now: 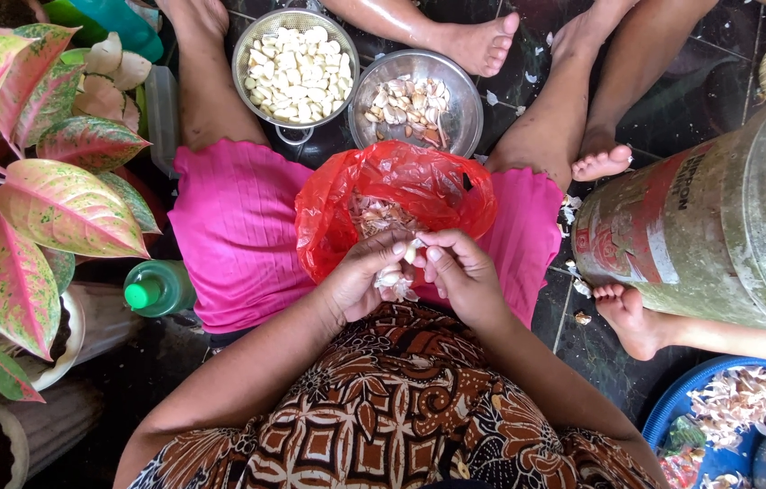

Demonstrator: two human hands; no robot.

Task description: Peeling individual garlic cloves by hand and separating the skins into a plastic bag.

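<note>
A small garlic clove (413, 251) sits pinched between the fingertips of both hands, low over the person's lap and just at the near lip of a red plastic bag (401, 195). The left hand (366, 281) is curled shut, thumb and forefinger on the clove, with more pale cloves and skin cupped in its palm. The right hand (460, 272) is closed on the same clove from the other side, thumbnail against it. The two hands touch.

The bag lies open on the pink skirt (238, 226), its mouth facing the hands, papery skins inside. Its far edge nearly meets a steel bowl (457, 86) of loose skins and a few cloves. Just left of that, a steel colander (251, 45) holds peeled cloves; the two rims are close together.

Room is tight. Bare feet of other people (482, 45) crowd the dark tiled floor (718, 81) beyond the bowls. A large metal drum (700, 226) lies to the right, a blue basin (673, 421) of skins below it. Left, a green-capped bottle (158, 288) and a pink-leaved plant (48, 199) border the skirt.
</note>
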